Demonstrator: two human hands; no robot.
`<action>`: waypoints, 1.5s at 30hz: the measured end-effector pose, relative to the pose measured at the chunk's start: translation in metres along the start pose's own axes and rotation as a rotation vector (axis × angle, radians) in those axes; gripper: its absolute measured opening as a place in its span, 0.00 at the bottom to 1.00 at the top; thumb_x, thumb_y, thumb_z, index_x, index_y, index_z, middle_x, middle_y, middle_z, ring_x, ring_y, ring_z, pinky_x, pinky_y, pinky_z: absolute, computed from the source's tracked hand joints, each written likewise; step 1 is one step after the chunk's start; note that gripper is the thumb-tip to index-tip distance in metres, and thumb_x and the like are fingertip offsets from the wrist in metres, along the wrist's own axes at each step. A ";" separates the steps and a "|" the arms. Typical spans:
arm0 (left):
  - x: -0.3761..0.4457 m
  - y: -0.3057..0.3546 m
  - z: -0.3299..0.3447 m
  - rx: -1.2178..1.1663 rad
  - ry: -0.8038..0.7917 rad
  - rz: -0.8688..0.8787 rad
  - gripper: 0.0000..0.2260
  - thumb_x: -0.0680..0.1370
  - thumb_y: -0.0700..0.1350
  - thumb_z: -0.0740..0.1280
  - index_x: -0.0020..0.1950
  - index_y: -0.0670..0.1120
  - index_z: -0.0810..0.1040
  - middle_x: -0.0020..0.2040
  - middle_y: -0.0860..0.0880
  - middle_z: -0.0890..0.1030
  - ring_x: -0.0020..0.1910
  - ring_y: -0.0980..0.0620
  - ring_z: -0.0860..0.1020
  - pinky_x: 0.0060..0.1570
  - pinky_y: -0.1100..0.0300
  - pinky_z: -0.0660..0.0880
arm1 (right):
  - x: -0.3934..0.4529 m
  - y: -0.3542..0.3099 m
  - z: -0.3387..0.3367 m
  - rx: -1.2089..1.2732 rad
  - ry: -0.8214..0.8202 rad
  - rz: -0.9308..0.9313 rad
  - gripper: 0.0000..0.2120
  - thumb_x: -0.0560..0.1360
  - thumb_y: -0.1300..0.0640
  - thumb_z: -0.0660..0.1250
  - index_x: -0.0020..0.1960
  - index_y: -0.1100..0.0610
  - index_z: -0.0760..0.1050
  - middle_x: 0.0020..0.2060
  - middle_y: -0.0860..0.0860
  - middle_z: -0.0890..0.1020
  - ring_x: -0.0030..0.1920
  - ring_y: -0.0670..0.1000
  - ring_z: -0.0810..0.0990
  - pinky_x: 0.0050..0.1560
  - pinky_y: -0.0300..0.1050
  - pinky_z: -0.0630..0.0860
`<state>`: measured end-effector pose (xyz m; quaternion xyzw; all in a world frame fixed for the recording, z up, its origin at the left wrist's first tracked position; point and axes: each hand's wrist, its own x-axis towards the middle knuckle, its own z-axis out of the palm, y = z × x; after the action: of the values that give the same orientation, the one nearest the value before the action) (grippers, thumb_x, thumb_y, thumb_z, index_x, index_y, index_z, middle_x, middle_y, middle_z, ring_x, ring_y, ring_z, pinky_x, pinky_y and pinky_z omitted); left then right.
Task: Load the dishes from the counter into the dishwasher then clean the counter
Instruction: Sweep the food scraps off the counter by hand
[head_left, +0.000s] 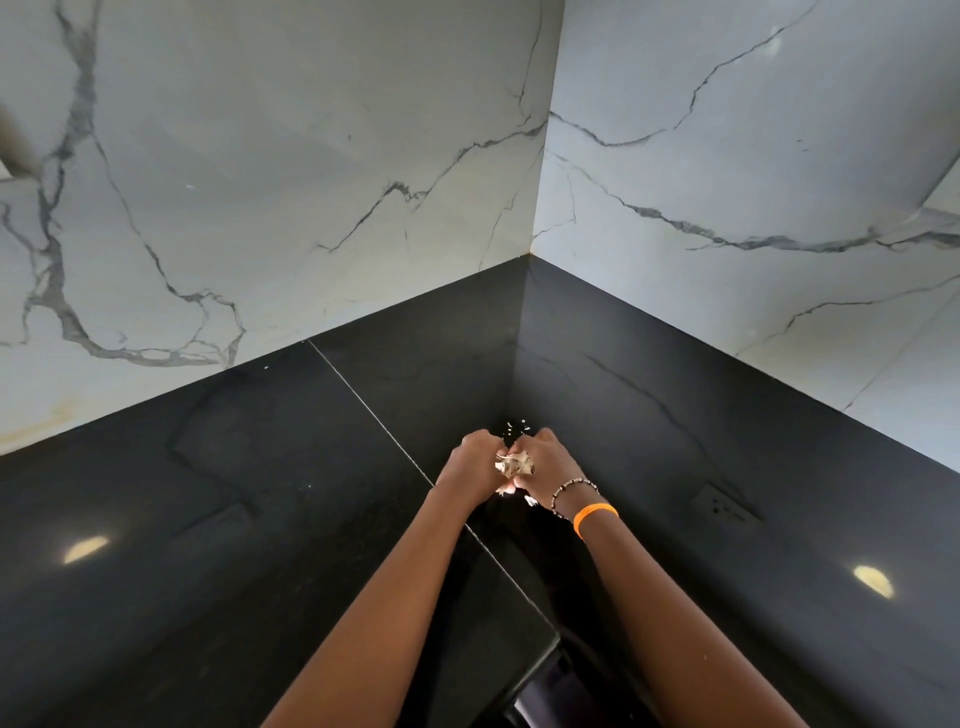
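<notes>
The black polished counter (260, 493) runs into a corner under marble walls. Both my hands meet near the middle of it. My left hand (470, 460) and my right hand (545, 465) have their fingers curled round a crumpled, soiled paper wad (514, 464) held between them on the counter. A few pale crumbs (514, 427) lie on the counter just beyond my fingers, and small scraps (530, 500) lie under my right wrist. No dishes or dishwasher are in view.
White marble walls (260, 182) close the corner behind and to the right. A recessed socket plate (724, 506) sits in the counter on the right. The counter's inner front edge (540, 623) runs below my arms, with a dark gap underneath.
</notes>
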<state>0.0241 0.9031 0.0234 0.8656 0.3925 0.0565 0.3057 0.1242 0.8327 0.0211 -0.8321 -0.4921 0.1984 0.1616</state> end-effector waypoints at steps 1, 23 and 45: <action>-0.001 0.000 0.000 -0.018 0.020 -0.010 0.11 0.72 0.43 0.69 0.52 0.41 0.79 0.53 0.46 0.76 0.50 0.47 0.78 0.47 0.56 0.75 | -0.001 -0.002 0.002 -0.020 0.028 -0.005 0.14 0.73 0.62 0.65 0.58 0.59 0.74 0.57 0.57 0.70 0.54 0.57 0.75 0.56 0.46 0.73; -0.035 0.013 -0.007 -0.561 0.244 -0.201 0.03 0.70 0.38 0.74 0.43 0.40 0.82 0.35 0.49 0.80 0.35 0.55 0.78 0.43 0.61 0.78 | -0.037 0.027 -0.025 0.596 0.180 0.255 0.04 0.70 0.64 0.69 0.43 0.60 0.81 0.36 0.54 0.81 0.37 0.49 0.78 0.41 0.38 0.77; -0.226 0.027 0.070 -0.910 0.060 -0.335 0.06 0.72 0.38 0.72 0.48 0.42 0.82 0.43 0.47 0.82 0.41 0.57 0.80 0.37 0.70 0.75 | -0.233 0.039 0.050 1.139 -0.026 0.252 0.09 0.71 0.73 0.67 0.39 0.60 0.77 0.30 0.50 0.80 0.29 0.41 0.80 0.36 0.31 0.78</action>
<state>-0.0898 0.6941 0.0140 0.5669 0.4705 0.1973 0.6468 0.0269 0.6123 -0.0005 -0.6637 -0.2069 0.4599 0.5525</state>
